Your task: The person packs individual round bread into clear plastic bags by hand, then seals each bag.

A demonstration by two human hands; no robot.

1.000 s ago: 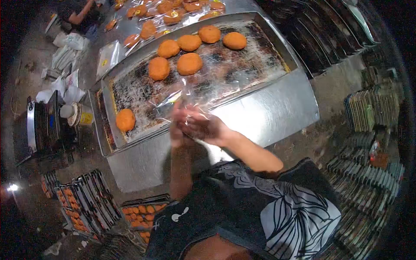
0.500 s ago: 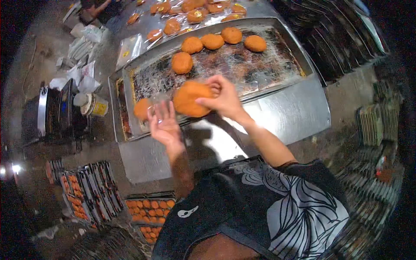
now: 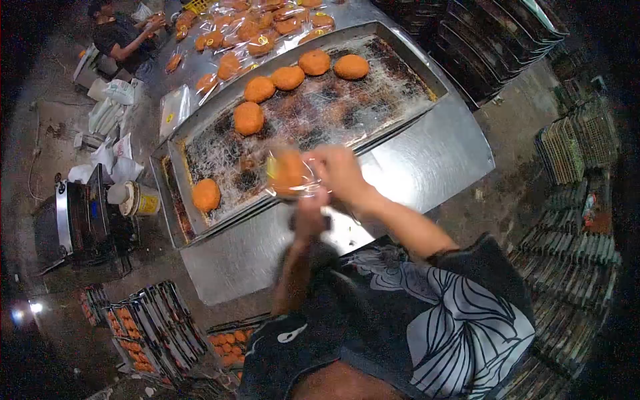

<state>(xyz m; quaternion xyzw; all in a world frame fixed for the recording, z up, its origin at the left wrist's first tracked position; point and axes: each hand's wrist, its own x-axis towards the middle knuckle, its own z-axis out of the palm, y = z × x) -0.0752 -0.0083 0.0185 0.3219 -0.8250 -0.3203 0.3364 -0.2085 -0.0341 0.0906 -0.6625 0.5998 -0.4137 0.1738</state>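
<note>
Both my hands meet over the near edge of the baking tray (image 3: 400, 122). My right hand (image 3: 340, 175) is closed on the end of a clear plastic bag (image 3: 308, 179), which has an orange-brown bun (image 3: 289, 175) inside. Just below it, my left hand (image 3: 311, 212) is blurred and close against the bag, its fingers hard to make out. Several unwrapped buns lie on the tray, one (image 3: 206, 195) at its left end and others, such as this bun (image 3: 249, 118), towards the back.
Bagged buns (image 3: 261, 44) cover the far table, beside a stack of flat bags (image 3: 175, 115). Another person (image 3: 123, 40) is at the upper left. Racks of trays (image 3: 160, 320) stand lower left, with stacked trays (image 3: 493, 40) upper right. A bucket (image 3: 148, 201) stands left.
The bun in my hands is now inside the clear bag. My left hand has moved right, next to my right hand. The view has shifted, showing more of the other person.
</note>
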